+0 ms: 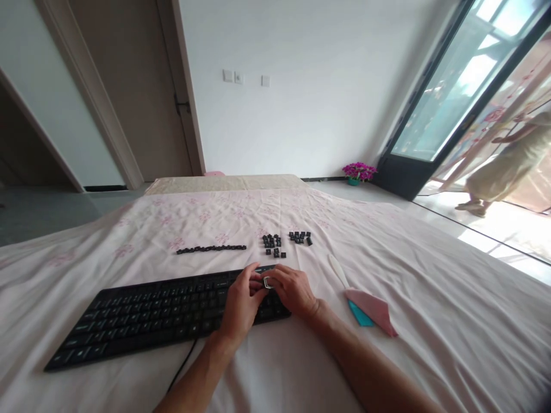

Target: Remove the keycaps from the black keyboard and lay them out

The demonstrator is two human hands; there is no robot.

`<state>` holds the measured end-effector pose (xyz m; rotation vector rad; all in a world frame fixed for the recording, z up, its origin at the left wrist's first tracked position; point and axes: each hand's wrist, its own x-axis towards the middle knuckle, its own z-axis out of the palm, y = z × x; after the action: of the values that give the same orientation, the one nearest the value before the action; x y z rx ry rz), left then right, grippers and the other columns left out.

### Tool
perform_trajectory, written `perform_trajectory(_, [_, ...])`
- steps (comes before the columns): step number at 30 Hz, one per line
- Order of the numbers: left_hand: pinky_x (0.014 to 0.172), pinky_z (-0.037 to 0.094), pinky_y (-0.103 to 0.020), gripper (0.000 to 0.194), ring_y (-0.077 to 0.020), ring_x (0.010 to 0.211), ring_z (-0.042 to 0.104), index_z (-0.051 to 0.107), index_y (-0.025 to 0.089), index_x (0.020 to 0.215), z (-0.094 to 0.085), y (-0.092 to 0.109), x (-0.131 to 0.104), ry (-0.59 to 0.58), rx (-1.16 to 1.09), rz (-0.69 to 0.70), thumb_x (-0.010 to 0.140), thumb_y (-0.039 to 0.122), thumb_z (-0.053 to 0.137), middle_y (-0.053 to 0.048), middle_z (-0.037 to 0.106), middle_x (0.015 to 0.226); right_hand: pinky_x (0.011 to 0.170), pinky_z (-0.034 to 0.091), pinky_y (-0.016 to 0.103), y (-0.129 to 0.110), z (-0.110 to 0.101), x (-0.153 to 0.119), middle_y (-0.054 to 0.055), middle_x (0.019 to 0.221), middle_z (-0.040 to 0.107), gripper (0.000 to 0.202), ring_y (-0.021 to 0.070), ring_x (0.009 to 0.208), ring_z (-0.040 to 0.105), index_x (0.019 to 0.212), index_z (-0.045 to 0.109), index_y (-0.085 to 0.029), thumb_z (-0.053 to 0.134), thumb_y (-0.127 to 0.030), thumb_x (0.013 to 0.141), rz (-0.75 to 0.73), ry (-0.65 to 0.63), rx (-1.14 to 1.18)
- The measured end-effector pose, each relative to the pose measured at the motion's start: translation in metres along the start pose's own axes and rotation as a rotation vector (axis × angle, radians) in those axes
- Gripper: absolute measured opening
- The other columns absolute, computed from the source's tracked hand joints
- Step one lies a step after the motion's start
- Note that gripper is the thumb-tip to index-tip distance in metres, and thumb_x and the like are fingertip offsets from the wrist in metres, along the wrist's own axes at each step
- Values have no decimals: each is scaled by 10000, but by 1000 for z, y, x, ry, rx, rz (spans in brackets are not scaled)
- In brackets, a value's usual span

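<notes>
The keyboard (166,310), likely light, stiff and best steadied by its edges, lay on the cloth (413,258) under the right grip (295,289), which pinched a small pale-rimmed piece (267,283), and the left grip (241,301), whose hold I couldn't tell.

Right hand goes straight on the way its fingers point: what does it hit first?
Most likely the left hand, whose fingers face it across the small light-edged piece, over the keyboard. Depth is unclear; the fingertips may be touching.
</notes>
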<state>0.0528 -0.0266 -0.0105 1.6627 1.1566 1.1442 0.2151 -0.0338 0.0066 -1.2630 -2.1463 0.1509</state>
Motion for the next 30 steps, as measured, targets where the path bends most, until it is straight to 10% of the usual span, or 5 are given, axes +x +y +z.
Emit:
perform_trajectory(15, [721,537,-268,597,-111,765,634,459,215,1286,2,-3,-3,43,38,39,729,24,557,-72,598,1115,758,462,235,8,2,-2,38,912,678,204,149,823,632,983,694,-230,506,-214,907,-67,-45,75])
perform_trajectory(30, [749,526,-269,489,-114,789,607,534,234,1179,5,-12,-6,13,125,190,750,0,526,-31,582,1058,739,438,282,93,-29,9,26,961,714,244,192,805,631,973,707,-245,535,-377,861,530,367,-158])
